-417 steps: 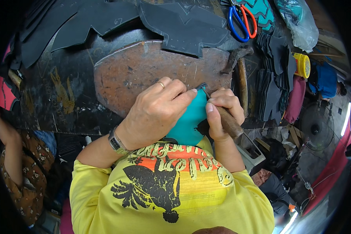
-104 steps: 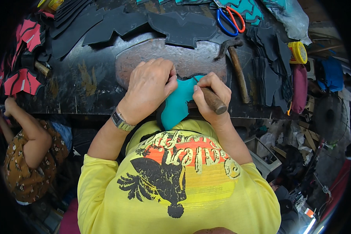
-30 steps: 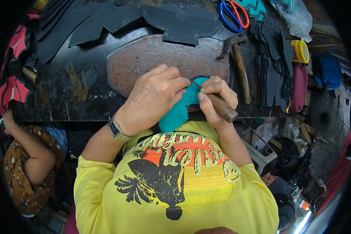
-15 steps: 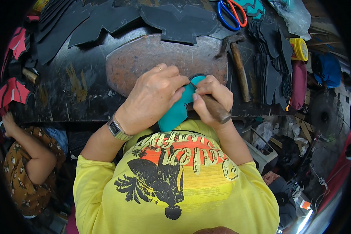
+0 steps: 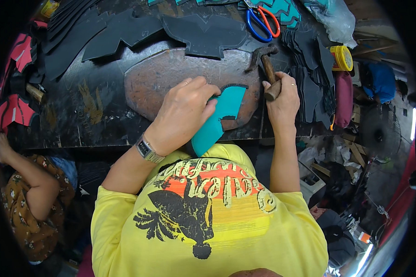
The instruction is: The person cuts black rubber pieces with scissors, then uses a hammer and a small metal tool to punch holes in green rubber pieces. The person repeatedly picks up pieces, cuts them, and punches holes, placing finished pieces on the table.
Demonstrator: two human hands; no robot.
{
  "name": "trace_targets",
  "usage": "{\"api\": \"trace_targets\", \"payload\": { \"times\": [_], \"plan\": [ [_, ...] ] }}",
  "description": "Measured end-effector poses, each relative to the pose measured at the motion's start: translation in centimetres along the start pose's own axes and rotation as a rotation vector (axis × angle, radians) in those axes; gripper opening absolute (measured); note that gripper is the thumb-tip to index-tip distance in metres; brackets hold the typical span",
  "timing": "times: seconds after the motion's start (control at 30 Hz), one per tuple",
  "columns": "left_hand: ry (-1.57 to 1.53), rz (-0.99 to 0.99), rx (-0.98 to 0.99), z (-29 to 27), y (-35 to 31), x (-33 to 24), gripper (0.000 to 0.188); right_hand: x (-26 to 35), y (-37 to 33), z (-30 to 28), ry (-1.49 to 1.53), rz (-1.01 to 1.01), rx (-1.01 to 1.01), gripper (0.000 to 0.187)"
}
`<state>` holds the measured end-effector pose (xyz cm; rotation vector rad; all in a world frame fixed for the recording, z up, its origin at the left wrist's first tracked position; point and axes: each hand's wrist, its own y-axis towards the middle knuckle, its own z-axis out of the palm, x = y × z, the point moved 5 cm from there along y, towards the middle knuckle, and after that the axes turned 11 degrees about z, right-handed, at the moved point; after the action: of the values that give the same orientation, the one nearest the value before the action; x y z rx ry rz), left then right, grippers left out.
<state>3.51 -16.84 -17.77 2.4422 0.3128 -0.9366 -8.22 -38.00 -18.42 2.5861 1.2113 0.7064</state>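
Observation:
My left hand (image 5: 186, 102), a watch at its wrist, pinches the upper left edge of a teal shoe-upper piece (image 5: 225, 105) between thumb and fingers. The piece has a dark edge along its top and a notch on its right side; its lower end reaches my shirt. My right hand (image 5: 284, 102) is at the right, away from the piece, closed round a wooden-handled tool (image 5: 272, 91) whose metal tip is hidden. The same hand lies over the wooden handle of a hammer (image 5: 267, 67); whether it grips the hammer too, I cannot tell.
A worn brown board (image 5: 148, 81) lies on the black table (image 5: 62, 124). Black cut pieces (image 5: 208, 34) cover the far side, with more stacked at right (image 5: 309, 92). Scissors (image 5: 262, 23) and a yellow tub (image 5: 341, 58) lie beyond. Another person's arm (image 5: 37, 184) is at left.
My right hand has left the teal piece and moved right to the hammer, carrying the wooden-handled tool. My left hand stays on the piece. The whole view has shifted slightly.

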Motion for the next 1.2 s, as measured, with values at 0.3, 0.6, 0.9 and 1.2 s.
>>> {"api": "trace_targets", "payload": {
  "times": [0.3,0.6,0.9,1.2],
  "plan": [
    [0.030,-0.012,-0.053,0.1,-0.4,-0.2,0.019,-0.9,-2.2,-4.7,0.411,0.251,0.109,0.038],
    [0.035,0.000,-0.073,0.2,-0.4,-0.3,0.018,3.0,-5.1,-5.7,0.534,-0.114,0.116,0.042],
    [0.054,-0.023,-0.014,0.2,-0.4,-0.3,0.016,5.3,-4.6,-5.6,0.588,-0.172,0.160,0.049],
    [-0.037,-0.216,0.033,-0.3,-1.4,0.8,0.022,3.7,-5.9,-3.0,0.441,-0.054,0.416,0.056]
  ]
}}
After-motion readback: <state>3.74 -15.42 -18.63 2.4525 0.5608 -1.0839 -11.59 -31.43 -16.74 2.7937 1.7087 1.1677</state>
